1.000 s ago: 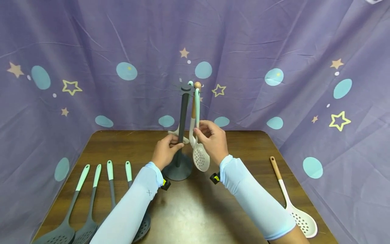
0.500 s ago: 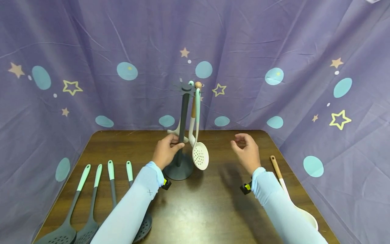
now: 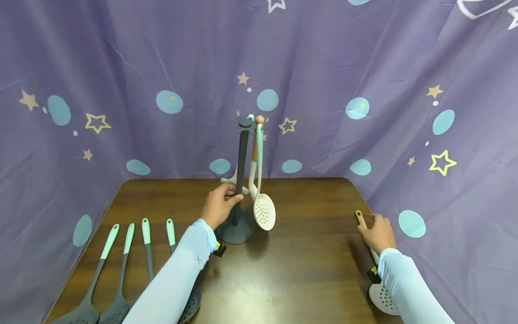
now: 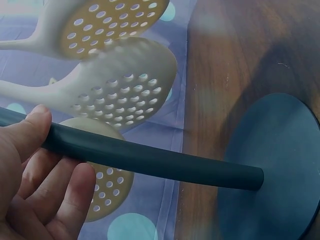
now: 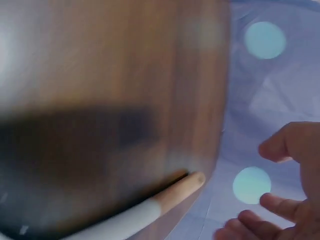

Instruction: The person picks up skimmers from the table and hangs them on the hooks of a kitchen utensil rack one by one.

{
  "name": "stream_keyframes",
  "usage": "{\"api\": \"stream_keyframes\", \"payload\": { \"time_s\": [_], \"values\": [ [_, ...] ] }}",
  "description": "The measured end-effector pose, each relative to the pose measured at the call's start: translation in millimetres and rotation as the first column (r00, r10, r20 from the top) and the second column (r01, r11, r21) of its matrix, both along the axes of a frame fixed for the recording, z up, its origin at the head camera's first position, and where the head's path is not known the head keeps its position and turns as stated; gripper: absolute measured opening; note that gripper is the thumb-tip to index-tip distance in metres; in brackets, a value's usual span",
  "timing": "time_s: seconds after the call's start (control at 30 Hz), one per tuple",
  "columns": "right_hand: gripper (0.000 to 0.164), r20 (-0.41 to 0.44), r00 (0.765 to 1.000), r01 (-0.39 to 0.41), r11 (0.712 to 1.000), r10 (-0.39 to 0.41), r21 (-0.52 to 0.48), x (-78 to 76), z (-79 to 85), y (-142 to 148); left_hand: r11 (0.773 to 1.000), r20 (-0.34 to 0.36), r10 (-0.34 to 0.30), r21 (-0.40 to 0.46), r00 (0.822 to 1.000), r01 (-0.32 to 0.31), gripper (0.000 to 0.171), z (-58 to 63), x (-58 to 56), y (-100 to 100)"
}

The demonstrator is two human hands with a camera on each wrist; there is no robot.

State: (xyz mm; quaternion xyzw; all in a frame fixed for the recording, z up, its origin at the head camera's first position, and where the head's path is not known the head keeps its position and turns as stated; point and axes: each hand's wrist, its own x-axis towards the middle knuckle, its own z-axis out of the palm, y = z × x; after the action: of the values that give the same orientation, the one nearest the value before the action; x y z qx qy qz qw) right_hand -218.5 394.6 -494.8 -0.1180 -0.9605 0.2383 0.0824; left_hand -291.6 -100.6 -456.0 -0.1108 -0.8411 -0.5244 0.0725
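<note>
My left hand point(image 3: 218, 208) grips the dark pole of a utensil stand point(image 3: 242, 162), thumb on one side and fingers on the other. Its round base point(image 4: 280, 165) rests on the table. From the stand's top hang a white skimmer point(image 3: 265, 211) with a mint handle, a white utensil with a wooden handle point(image 3: 254, 150), and another partly hidden behind the pole. At the right, my right hand point(image 3: 379, 233) hovers over a white slotted utensil point(image 3: 383, 299) with a wooden handle. In the right wrist view the fingers are spread, apart from that handle point(image 5: 180, 191).
Several grey utensils with mint handles point(image 3: 109, 240) lie in a row on the left of the wooden table point(image 3: 299, 270); my left sleeve covers part of them. A purple patterned curtain point(image 3: 315, 67) hangs behind the table.
My right hand has let go of the mint-handled skimmer, which now hangs free, and has moved right to above the wooden-handled utensil. The left hand keeps its grip on the pole.
</note>
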Motion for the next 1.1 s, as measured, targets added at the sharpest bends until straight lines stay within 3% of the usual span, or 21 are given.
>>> {"api": "stream_keyframes", "payload": {
  "time_s": [0.1, 0.23, 0.37, 0.57, 0.73, 0.93, 1.1],
  "values": [
    [0.064, 0.093, 0.995, 0.023, 0.996, -0.031, 0.087, 6.5, -2.8, 7.9, 1.0, -0.014, 0.011, -0.002, 1.0, -0.011, 0.026, 1.8, 0.4, 1.6],
    [0.059, 0.251, 0.966, 0.023, 0.988, -0.062, 0.154, 16.3, -15.4, 9.2, 1.0, -0.006, 0.015, -0.013, 1.0, -0.015, 0.025, -6.5, 4.9, 1.1],
    [0.045, 0.308, 0.951, -0.016, 0.986, -0.037, 0.168, 20.5, -20.0, 11.5, 1.0, -0.016, 0.018, -0.001, 1.0, -0.018, 0.023, -6.8, 6.2, 2.2],
    [0.024, 0.297, 0.954, -0.009, 0.992, -0.03, 0.129, 20.4, -21.0, 17.6, 1.0, -0.025, 0.019, 0.004, 1.0, -0.019, 0.024, -2.9, 6.5, 0.6],
    [0.015, 0.271, 0.962, -0.018, 0.988, -0.025, 0.155, 15.3, -18.5, 23.3, 0.999, -0.026, 0.032, 0.013, 0.999, -0.032, 0.024, -3.1, 7.7, -0.4],
    [0.026, 0.217, 0.975, -0.073, 0.988, 0.043, 0.133, 4.5, -13.9, 14.8, 1.0, -0.028, 0.027, 0.014, 0.999, -0.026, 0.023, -2.5, 6.1, -0.5],
    [0.026, 0.098, 0.988, -0.124, 0.988, 0.115, 0.096, -3.5, -11.0, -6.9, 0.999, -0.022, 0.027, 0.018, 0.999, -0.027, 0.025, -3.0, 5.6, 0.3]
  ]
}}
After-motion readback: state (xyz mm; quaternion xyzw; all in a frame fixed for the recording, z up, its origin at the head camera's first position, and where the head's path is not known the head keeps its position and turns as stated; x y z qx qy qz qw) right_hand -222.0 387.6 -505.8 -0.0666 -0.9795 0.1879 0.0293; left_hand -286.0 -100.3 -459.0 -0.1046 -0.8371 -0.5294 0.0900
